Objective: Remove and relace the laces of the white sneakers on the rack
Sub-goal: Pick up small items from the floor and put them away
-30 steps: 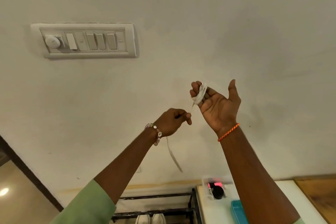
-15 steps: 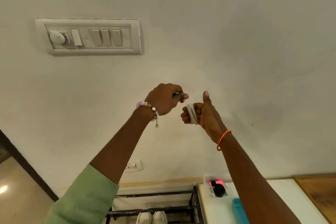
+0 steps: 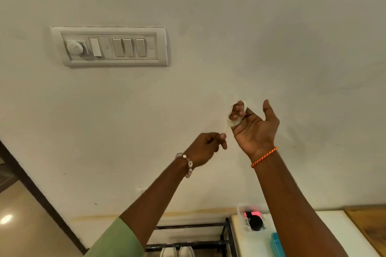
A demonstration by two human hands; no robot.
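Observation:
Both my hands are raised in front of a white wall. A white shoelace [image 3: 234, 122] is wound in a coil around the fingers of my right hand [image 3: 253, 129], whose palm faces me with the thumb up. My left hand [image 3: 205, 148] is just below and to the left, pinching the free end of the lace between thumb and forefinger. Far below, the toes of the white sneakers [image 3: 177, 252] show on the black rack [image 3: 188, 244] at the bottom edge.
A switch panel [image 3: 109, 46] is on the wall at upper left. A white table [image 3: 261, 242] stands right of the rack with a small box of items [image 3: 251, 218] and a teal tray [image 3: 277, 245]. A dark door frame [image 3: 31, 185] runs along the lower left.
My right hand has turned palm toward me and risen with the coil on its fingers. My left hand has dropped below it, still pinching the lace end.

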